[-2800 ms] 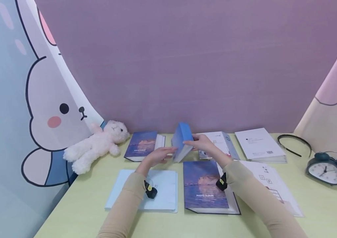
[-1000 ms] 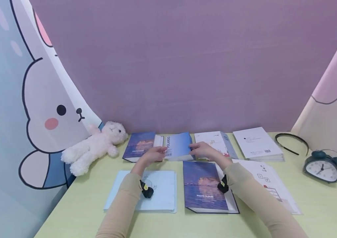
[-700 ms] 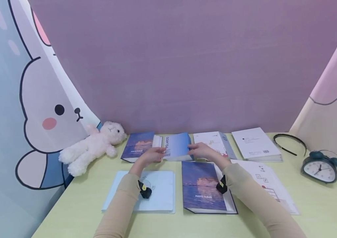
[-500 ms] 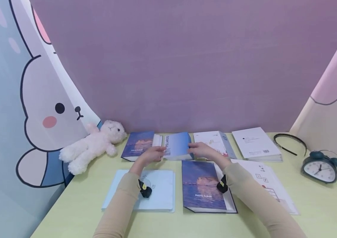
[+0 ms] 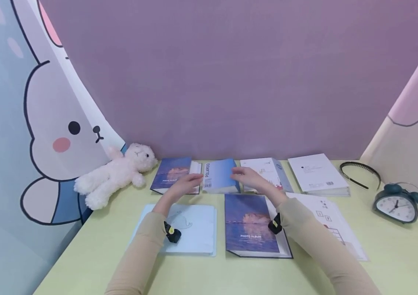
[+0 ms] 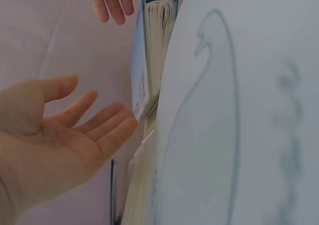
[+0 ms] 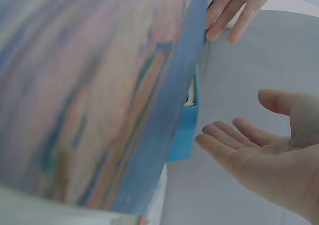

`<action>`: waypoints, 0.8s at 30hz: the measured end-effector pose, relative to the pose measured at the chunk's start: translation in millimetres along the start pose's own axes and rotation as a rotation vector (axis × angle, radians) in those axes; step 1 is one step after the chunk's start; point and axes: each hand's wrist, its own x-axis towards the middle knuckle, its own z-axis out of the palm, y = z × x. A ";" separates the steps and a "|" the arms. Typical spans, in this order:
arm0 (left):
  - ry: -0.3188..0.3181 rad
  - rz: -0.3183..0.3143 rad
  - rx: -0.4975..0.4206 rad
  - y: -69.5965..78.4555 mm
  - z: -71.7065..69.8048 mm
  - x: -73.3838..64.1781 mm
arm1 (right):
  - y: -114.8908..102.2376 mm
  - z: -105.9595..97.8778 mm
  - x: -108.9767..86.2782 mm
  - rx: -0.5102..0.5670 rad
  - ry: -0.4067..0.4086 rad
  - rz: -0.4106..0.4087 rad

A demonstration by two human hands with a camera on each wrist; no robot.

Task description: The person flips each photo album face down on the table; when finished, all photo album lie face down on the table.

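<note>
A blue photo album [image 5: 224, 174] marked POLAROID lies flat in the back row, its page edges facing the front. My left hand [image 5: 184, 184] hovers just left of it, fingers relaxed and holding nothing. On the other side, my right hand [image 5: 248, 178] has its fingertips by the album's right edge, overlapping it in the head view. Both wrist views show loose, spread fingers with thumbs apart: the left hand [image 6: 60, 135] near the album's page block [image 6: 160, 33], the right hand [image 7: 269, 150] beside its bright blue spine [image 7: 183, 137].
A painted-cover album [image 5: 172, 172] lies left of the blue one; two white albums, one patterned [image 5: 258, 168] and one plain [image 5: 316, 172], lie right. In front are a pale blue album [image 5: 198, 229], a larger painted album [image 5: 249, 221], a white album [image 5: 336, 229]. Plush toy [image 5: 118, 176], headband [image 5: 360, 166], alarm clock [image 5: 397, 205] flank them.
The blue album, earlier held tilted up between both hands, was laid flat with its cover up. Both hands have since let go, the left drawing slightly away to the left.
</note>
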 end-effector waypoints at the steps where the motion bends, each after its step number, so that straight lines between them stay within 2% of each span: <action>1: 0.008 0.019 -0.004 0.6 -2.7 -2.6 | -2.8 0.2 -0.2 -0.004 0.006 -0.010; 5: 0.054 0.084 -0.013 1.6 -13.4 -13.5 | -11.8 2.9 1.4 -0.016 0.032 -0.037; 9: 0.132 0.136 0.065 -1.0 -24.2 -24.2 | -19.3 7.9 5.4 -0.024 0.075 -0.046; 12: 0.213 0.135 0.117 -3.8 -32.9 -31.0 | -24.3 13.9 9.1 -0.006 0.097 -0.057; 16: 0.283 0.126 0.114 -9.7 -45.7 -38.2 | -31.8 22.0 13.4 0.035 0.098 -0.072; 24: 0.340 0.076 0.087 -24.3 -70.2 -54.4 | -42.7 41.4 30.5 0.060 0.083 -0.096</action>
